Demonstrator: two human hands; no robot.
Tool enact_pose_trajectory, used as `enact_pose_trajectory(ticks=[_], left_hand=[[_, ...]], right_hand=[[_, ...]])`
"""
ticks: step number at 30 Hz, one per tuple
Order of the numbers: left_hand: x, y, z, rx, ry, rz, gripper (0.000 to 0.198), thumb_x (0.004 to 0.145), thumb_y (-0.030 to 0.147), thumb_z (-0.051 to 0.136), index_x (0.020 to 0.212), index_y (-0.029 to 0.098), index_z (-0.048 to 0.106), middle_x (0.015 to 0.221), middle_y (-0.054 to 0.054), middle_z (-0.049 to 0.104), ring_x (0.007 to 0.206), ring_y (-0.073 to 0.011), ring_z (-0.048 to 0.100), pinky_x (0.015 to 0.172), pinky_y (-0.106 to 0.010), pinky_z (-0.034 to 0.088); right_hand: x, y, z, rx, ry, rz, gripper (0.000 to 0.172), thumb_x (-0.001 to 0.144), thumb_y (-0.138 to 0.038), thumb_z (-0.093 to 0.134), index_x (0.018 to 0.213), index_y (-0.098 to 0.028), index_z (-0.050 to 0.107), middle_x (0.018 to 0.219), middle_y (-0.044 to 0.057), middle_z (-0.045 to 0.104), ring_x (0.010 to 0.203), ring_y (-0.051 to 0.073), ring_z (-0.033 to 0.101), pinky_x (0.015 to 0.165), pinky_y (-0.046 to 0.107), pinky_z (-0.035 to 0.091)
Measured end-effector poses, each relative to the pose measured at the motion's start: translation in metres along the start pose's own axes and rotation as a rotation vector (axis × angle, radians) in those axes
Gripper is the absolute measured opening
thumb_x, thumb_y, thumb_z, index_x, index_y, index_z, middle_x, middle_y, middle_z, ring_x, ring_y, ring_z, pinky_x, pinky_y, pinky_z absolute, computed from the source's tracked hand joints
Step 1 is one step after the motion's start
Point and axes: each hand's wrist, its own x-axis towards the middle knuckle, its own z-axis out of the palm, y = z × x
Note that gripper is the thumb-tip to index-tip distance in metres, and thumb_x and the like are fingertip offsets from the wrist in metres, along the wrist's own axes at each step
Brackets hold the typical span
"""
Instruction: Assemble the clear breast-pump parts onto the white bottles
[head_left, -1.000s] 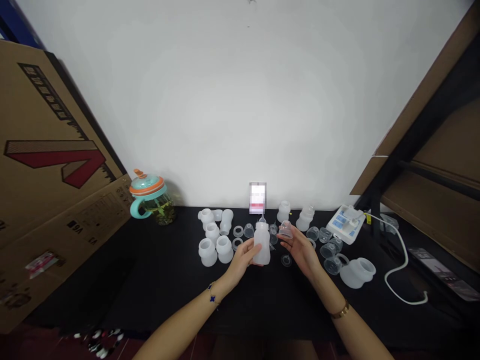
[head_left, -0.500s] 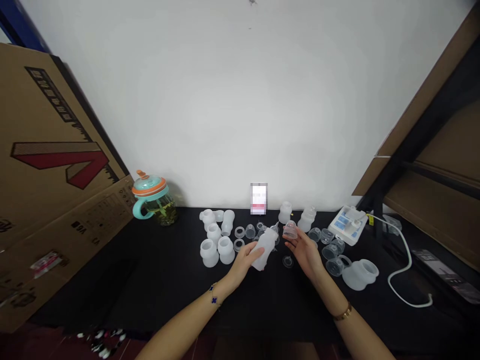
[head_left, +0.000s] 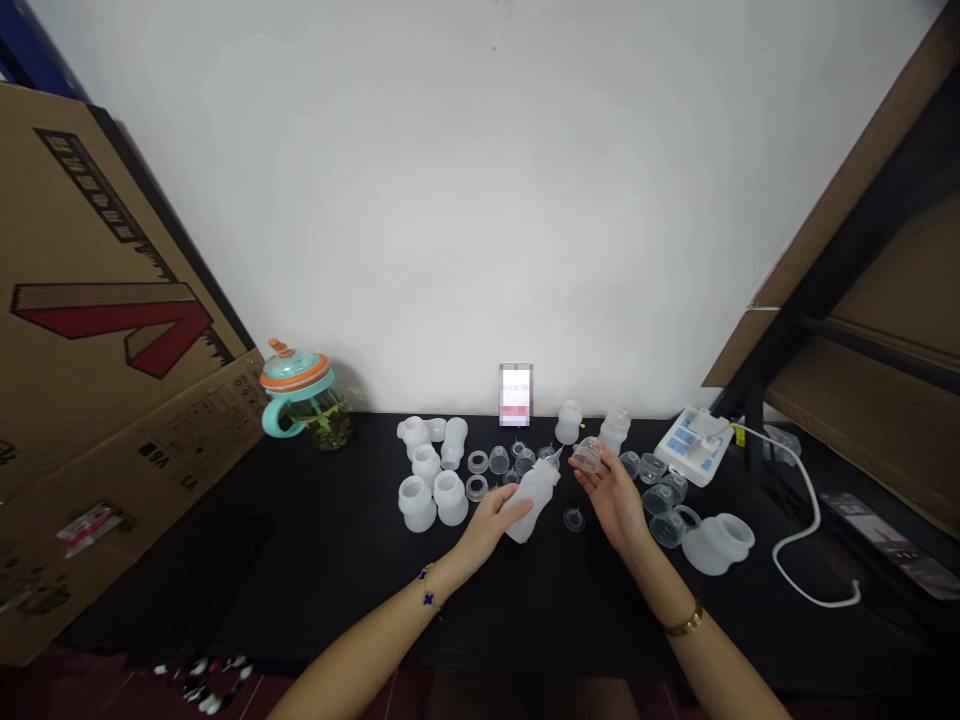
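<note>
Bottle (head_left: 532, 502), white and cloudy, is held above the dark surface (head_left: 337, 570), tilted with its neck up toward the right and a clear pointed tip (head_left: 556, 457) at its mouth. The body is wrapped by the left hand's grip (head_left: 487, 528), with the thumb laid over the near side and the fingers mostly hidden behind. A clear cap (head_left: 587, 455) is pinched near its rim by the right hand's grip (head_left: 616, 503), just beside the tip and seemingly apart from it. The bottle looks light and hollow, probably plastic with some give, so a gentle hold around the lower body should suffice; a hard squeeze might dent it, and smooth walls could slip. The tip, likely soft and easily bent, is best left untouched. The cap appears thin and stiffer, and is best taken by its sides. Whether anything is inside the bottle cannot be told. Open white jars (head_left: 417, 505) are stood to the left.
</note>
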Motion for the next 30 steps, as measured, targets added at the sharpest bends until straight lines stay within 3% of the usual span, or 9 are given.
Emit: enact_pose_trajectory(ticks=[6,15,30], left_hand=[[0.002,-0.008,-0.003,0.062,-0.004,0.036,0.049,0.082,0.057,0.070,0.104,0.014,0.072,0.076,-0.002,0.063,0.070,-0.0177,0.056,0.065,-0.028,0.042],[0.000,-0.002,0.000,0.165,0.012,0.123,0.040,0.086,0.051,0.068,0.101,0.015,0.074,0.090,-0.004,0.068,0.083,-0.0213,0.059,0.074,-0.028,0.042],[0.002,-0.005,-0.001,0.240,0.025,0.130,0.041,0.084,0.053,0.068,0.100,0.016,0.074,0.087,-0.004,0.067,0.080,-0.0211,0.057,0.071,-0.027,0.040]], right_hand=[[-0.003,0.000,0.001,-0.041,-0.032,-0.017,0.036,0.079,-0.040,0.077,0.111,-0.028,0.066,0.106,0.004,0.077,0.098,0.027,0.073,0.088,0.041,0.056],[-0.014,-0.006,0.012,-0.044,-0.075,-0.072,0.052,0.076,-0.036,0.084,0.123,-0.032,0.063,0.113,0.000,0.075,0.107,0.025,0.071,0.098,0.040,0.053],[-0.016,-0.004,0.012,-0.156,-0.144,0.027,0.046,0.073,-0.039,0.085,0.115,-0.029,0.070,0.112,0.003,0.076,0.103,0.025,0.070,0.088,0.039,0.055]])
